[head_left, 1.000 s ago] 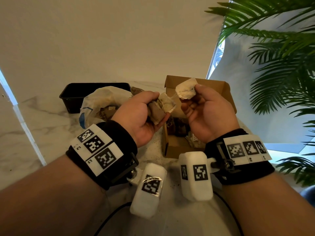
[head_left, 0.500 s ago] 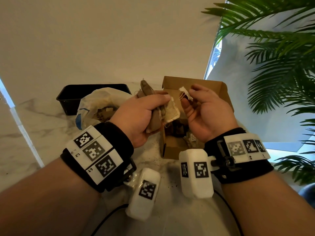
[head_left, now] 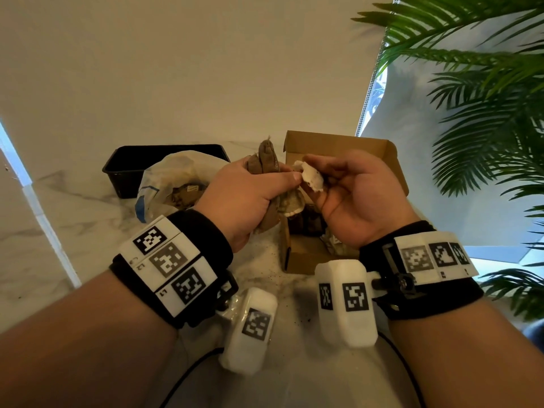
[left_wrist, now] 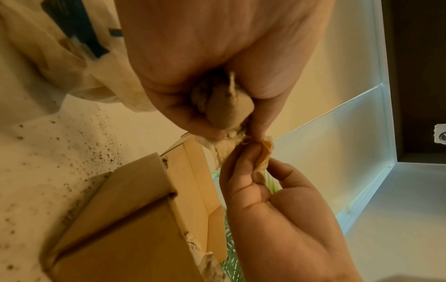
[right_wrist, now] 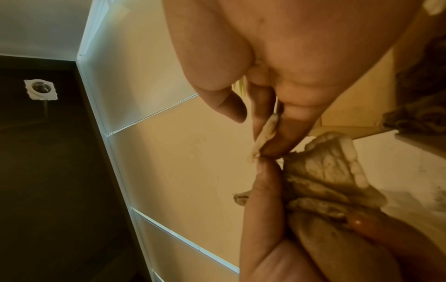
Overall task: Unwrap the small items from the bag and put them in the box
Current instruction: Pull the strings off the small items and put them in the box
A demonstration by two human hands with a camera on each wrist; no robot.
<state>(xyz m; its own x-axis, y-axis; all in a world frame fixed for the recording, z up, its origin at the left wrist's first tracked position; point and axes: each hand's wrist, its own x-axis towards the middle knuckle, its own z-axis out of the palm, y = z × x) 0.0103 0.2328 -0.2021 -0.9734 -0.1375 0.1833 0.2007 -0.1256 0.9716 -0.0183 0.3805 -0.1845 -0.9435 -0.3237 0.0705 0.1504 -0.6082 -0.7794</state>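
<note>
Writing unreadable; left hand [head_left: 241, 198] fingers clamp brown wrap [head_left: 266, 163], right hand [head_left: 357, 198] fingers pinch its pale corner [head_left: 310, 176].

My hands [head_left: 294, 198] hover over the box [head_left: 338, 145], its mouth open below; the bag [head_left: 164, 178] and black tray [head_left: 129, 160] crowd my left.

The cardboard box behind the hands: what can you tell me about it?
The brown cardboard box is a small corrugated carton standing open on the white marble-look table, its lid flap raised at the back. Dark and pale crumpled bundles lie inside, partly hidden. It sits right of the white plastic bag. Both hands work above its opening without visibly touching it. Dark crumbs speckle the table beside it.
</note>
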